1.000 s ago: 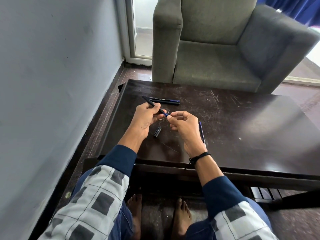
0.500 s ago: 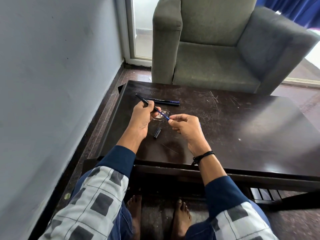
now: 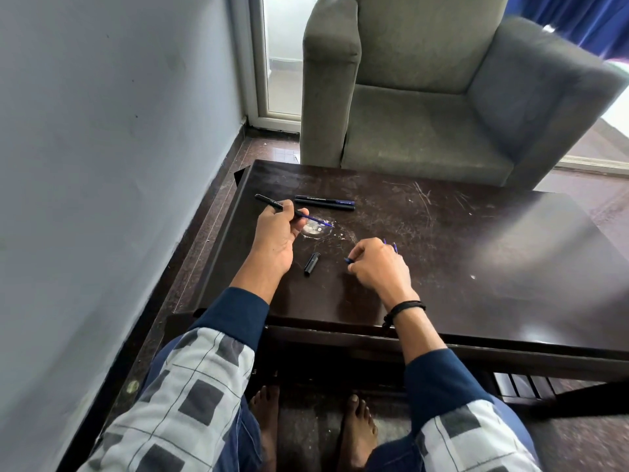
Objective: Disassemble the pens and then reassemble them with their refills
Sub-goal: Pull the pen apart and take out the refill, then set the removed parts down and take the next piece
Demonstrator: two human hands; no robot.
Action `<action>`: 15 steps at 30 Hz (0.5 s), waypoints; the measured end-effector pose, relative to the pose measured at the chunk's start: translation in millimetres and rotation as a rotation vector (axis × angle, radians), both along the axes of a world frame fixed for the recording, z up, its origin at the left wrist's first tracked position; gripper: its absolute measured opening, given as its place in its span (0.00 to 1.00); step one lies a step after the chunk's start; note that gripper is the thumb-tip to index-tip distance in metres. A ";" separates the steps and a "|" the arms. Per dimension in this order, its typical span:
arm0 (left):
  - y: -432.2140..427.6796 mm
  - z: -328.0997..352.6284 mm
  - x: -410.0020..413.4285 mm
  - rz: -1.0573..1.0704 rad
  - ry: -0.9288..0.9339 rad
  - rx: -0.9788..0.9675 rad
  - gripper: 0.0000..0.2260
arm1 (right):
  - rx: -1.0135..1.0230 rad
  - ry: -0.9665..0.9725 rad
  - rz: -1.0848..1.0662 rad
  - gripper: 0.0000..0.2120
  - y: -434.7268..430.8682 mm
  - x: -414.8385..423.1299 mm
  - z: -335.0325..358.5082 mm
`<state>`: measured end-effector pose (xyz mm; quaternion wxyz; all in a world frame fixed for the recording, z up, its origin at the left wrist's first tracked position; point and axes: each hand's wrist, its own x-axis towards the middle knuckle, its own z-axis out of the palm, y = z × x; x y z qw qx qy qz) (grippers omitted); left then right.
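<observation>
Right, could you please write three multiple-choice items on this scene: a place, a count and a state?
1. The black pen cap lies: A between the hands; B on the armchair; C on the floor.
2. Beyond the left hand, pens lying on the table: A two; B five; C none.
3. The pen barrel in the left hand: A capped; B blue refill sticking out; C snapped in half.
Answers: A, it lies between left hand and right hand; A, two lie side by side; B, the refill protrudes.
</observation>
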<state>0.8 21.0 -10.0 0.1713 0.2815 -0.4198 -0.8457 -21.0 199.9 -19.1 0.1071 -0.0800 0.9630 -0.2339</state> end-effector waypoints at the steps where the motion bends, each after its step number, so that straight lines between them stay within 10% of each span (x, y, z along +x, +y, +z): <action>1: 0.4 0.0 0.0 -0.002 0.002 0.009 0.05 | 0.030 0.001 0.018 0.06 -2.2 1.7 -1.7; 10: 1.9 -0.8 0.4 -0.020 0.006 0.035 0.04 | 0.075 0.051 0.101 0.08 -10.4 5.9 -9.2; 15: 5.2 1.3 2.8 -0.032 0.023 0.165 0.03 | -0.647 -0.193 -0.107 0.07 -13.8 3.4 1.1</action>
